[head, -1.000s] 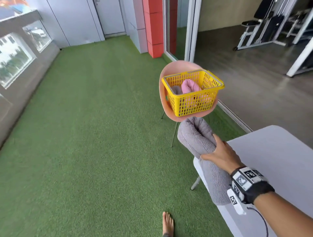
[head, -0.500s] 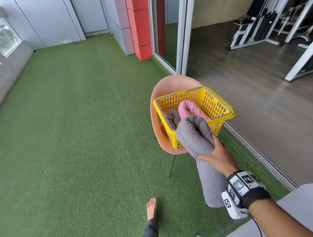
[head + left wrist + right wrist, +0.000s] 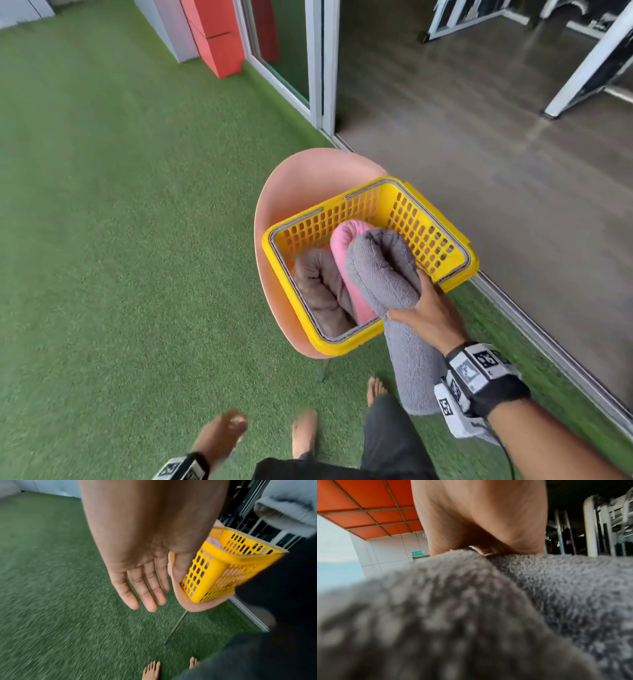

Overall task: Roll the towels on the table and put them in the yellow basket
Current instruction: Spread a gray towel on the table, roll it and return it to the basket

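The right hand (image 3: 432, 317) gripped a rolled grey towel (image 3: 387, 270) round its middle, fingers curled over the roll, thumb on the near side. The roll's upper end hung over the open top of the yellow basket (image 3: 428, 226), its lower end drooping outside the near rim towards the person's legs. Whether the upper end touched anything inside could not be told.

The basket sat on the seat of a pink chair (image 3: 301, 185), which stood on green artificial grass (image 3: 120, 240). Two rolls already lay inside: a brown towel (image 3: 318, 291) along the left wall and a pink towel (image 3: 342, 240) just beside it, taking up the left and middle of the floor. The grey roll was over the pink one's right side.

The left hand (image 3: 144, 585) hung low beside the chair, fingers straight and loosely spread, holding nothing. Bare feet (image 3: 305, 431) stood on the grass in front of the chair. To the right ran a sliding-door track (image 3: 534, 329), with a dark floor (image 3: 479, 137) beyond it.
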